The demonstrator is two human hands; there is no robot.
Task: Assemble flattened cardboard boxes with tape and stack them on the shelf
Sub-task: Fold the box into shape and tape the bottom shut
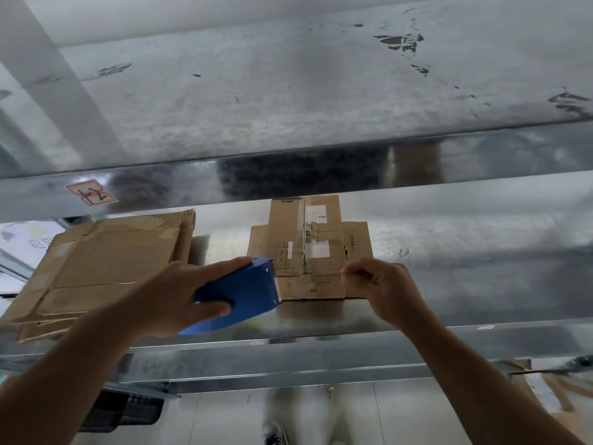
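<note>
A small brown cardboard box (308, 248) with old tape and white labels lies on the metal shelf (449, 252), its flaps spread out. My left hand (179, 297) grips a blue tape dispenser (244, 293) at the box's front left corner. My right hand (382, 284) has curled fingers and pinches what looks like the end of clear tape at the box's front right edge. The tape itself is hard to see.
A stack of flattened cardboard (106, 264) lies at the shelf's left. Another metal shelf (288, 91) hangs close above, with a red label (91, 192) on its front rail. More cardboard (545, 390) sits low right; a dark crate (125, 412) is below left.
</note>
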